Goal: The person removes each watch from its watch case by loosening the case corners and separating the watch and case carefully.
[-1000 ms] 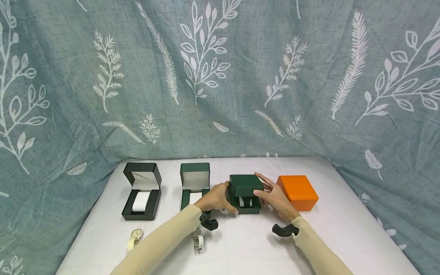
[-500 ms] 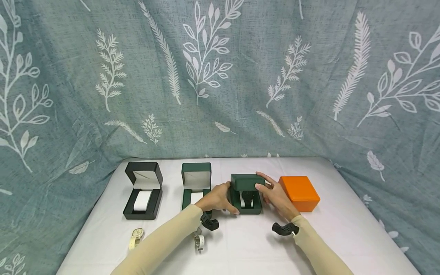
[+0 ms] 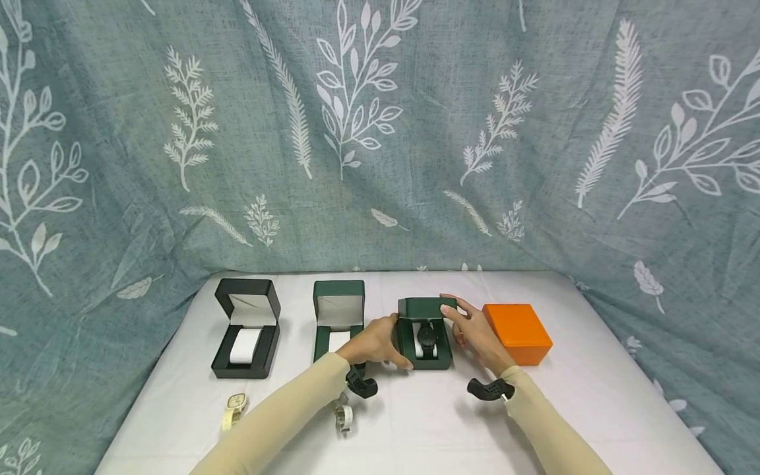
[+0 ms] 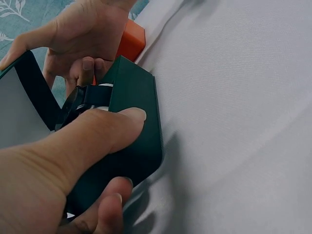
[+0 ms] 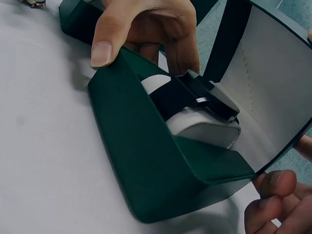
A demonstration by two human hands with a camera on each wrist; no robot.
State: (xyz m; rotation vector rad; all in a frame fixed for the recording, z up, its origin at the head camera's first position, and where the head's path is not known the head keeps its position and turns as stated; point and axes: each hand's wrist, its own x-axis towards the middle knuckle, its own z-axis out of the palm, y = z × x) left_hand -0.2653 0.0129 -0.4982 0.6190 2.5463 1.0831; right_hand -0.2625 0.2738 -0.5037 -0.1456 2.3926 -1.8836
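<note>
A green watch box point(image 3: 444, 363) stands on the white tablecloth in the head view, its hinged lid point(image 3: 423, 307) raised. Inside, a black watch point(image 3: 426, 336) is wrapped round a white cushion point(image 5: 204, 126). My left hand point(image 3: 375, 339) grips the left side of the base, thumb point(image 4: 122, 127) on the front wall. On the other side, my right hand point(image 3: 477, 335) holds the lid's right edge, thumb in front and index finger over the top. Its lower fingers point(image 5: 280, 190) curl beside the box in the right wrist view.
An orange box point(image 3: 518, 326) stands shut at the right. Another green box point(image 3: 338, 290), partly behind my left hand, and a black box point(image 3: 239, 373) stand open with white cushions. A cream watch point(image 3: 233, 408) and a silver-and-white watch point(image 3: 344, 418) lie near my left forearm.
The lid has swung up and back in my right hand, uncovering the black watch. My left hand has stayed on the base.
</note>
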